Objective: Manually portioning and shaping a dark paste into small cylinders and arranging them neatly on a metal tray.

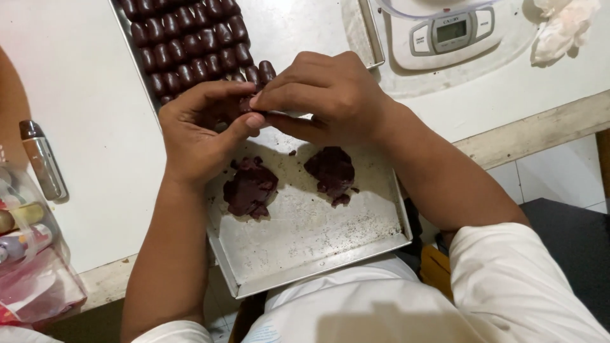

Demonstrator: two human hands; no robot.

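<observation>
- A small piece of dark brown dough point(246, 103) is pinched between the 2 hands, right over the middle of the metal tray point(330, 235).
- The left hand point(200, 130) is curled narrow, thumb and fingertips closed on the piece from the left.
- The right hand point(327, 95) is folded over from the right, fingers tight on the same piece; the 2 hands are touching.
- 2 lumps of brown dough point(251, 188) are seen lying on the tray just below the hands, side by side but apart.
- Rows of shaped dark pieces point(187, 41) are packed at the tray's far end.
- A white kitchen scale point(445, 35) is set beyond the tray, with a crumpled white cloth point(565, 25) beside it.
</observation>
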